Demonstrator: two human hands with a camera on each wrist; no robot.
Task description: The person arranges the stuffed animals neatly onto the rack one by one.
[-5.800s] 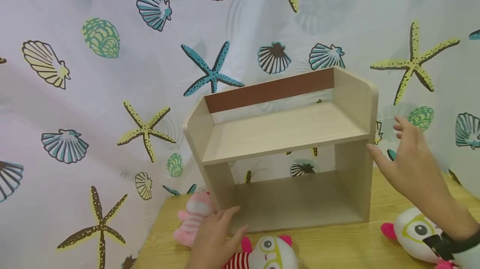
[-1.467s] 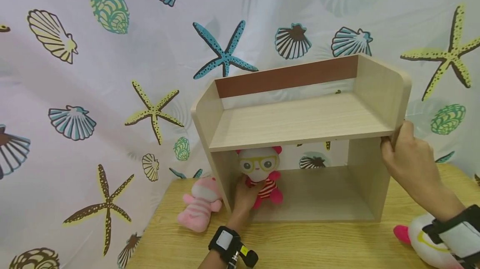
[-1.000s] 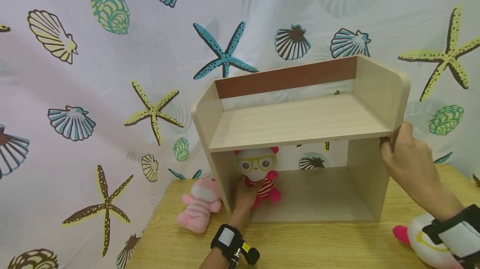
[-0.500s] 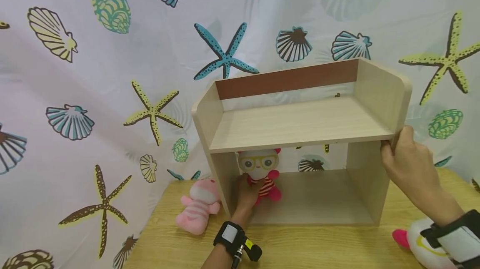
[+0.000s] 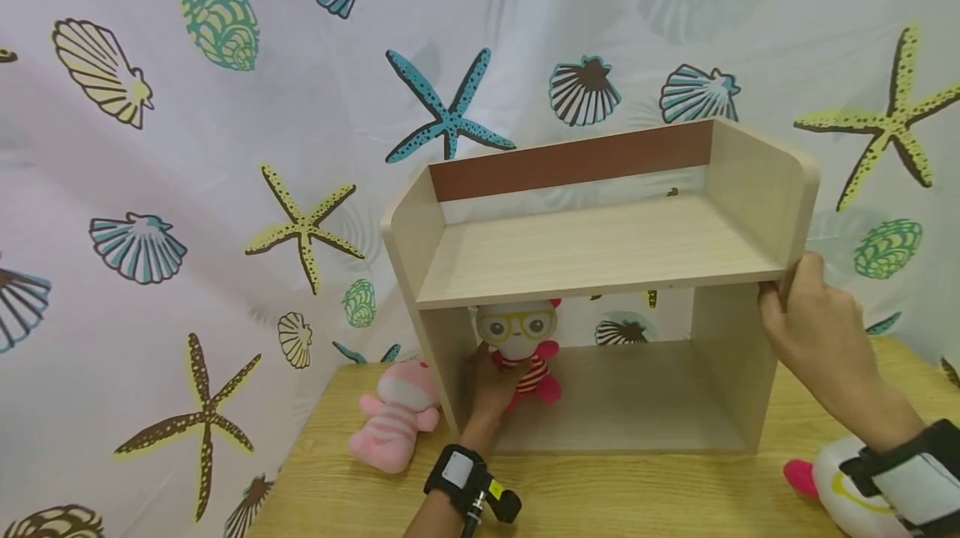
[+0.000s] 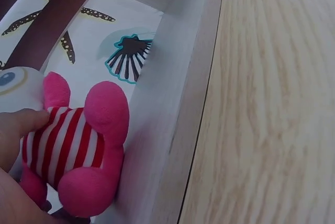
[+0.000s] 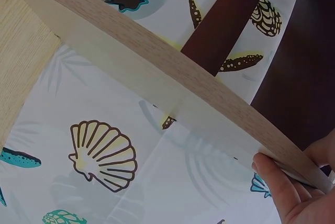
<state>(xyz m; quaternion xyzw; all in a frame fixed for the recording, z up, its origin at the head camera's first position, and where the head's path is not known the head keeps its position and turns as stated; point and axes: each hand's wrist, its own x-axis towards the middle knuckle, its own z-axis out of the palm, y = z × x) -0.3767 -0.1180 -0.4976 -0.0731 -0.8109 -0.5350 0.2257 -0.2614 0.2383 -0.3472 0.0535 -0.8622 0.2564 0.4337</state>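
Observation:
A plush panda [image 5: 517,329] with yellow glasses, a red-and-white striped body and pink limbs sits upright in the lower compartment of a small wooden shelf unit [image 5: 600,250], at its left end. My left hand [image 5: 491,388] reaches in and grips the toy's body from the left. In the left wrist view, the thumb presses across the striped belly of the plush panda [image 6: 68,140], near its neck. On the other side, my right hand [image 5: 821,334] holds the right side panel just below shelf-board height. The right wrist view shows this hand [image 7: 288,192] pinching the panel's edge [image 7: 230,98].
A pink-and-white striped plush toy [image 5: 397,417] lies on the wooden table [image 5: 600,496], left of the shelf unit. Another white plush with a pink ear [image 5: 847,480] lies at the right, partly behind my right wrist. A patterned curtain [image 5: 187,188] hangs behind.
Since the oldest frame, the plush panda has gone from the table front into the lower compartment, held by my left hand. My right hand has taken hold of the side panel. Little changed lately.

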